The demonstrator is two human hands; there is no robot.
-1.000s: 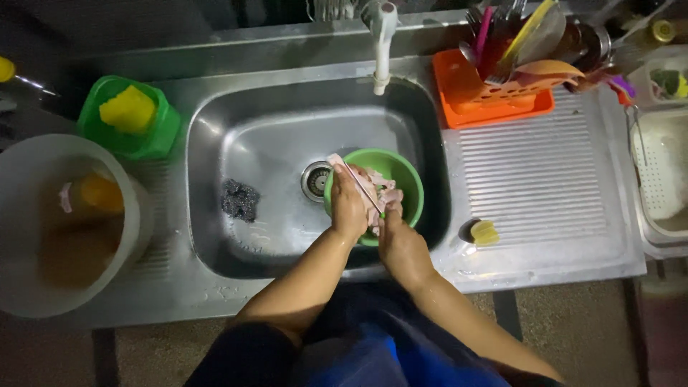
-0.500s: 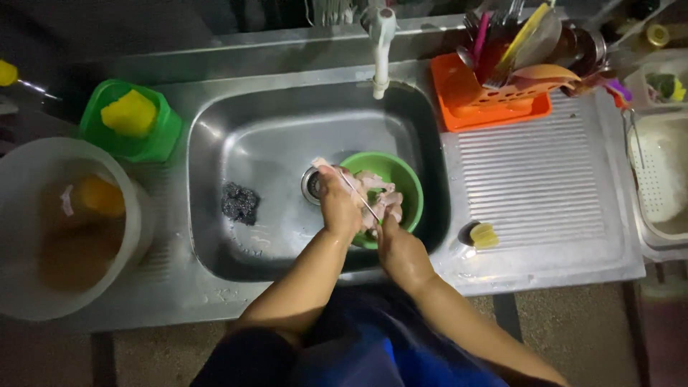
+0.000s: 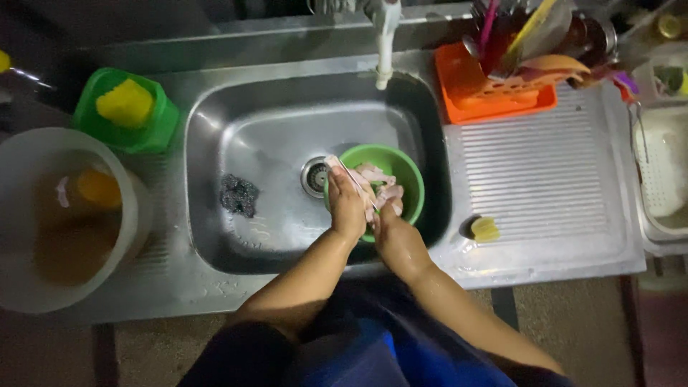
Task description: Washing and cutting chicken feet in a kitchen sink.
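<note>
A steel sink fills the middle of the scene, its ribbed draining board running off to the right. Left of the sink stands a large pale bucket of brownish water with something orange floating in it. At the sink's near edge a person in dark blue leans in, both forearms reaching over the rim. An orange rack crowded with utensils sits at the far right corner of the sink, and a green tub holding a yellow sponge sits at the far left corner. Inside the sink, just right of the drain, rests a green bowl of pale pink meat pieces. The left hand is closed around a pale strip of meat lifted over the bowl's left rim; the right hand is at the bowl's near rim, beside the left, though whether it grips anything cannot be told. A white tap hangs over the sink's far edge. A dark scouring pad lies on the sink floor left of the drain, and a small yellow piece lies on the draining board just right of the sink.
</note>
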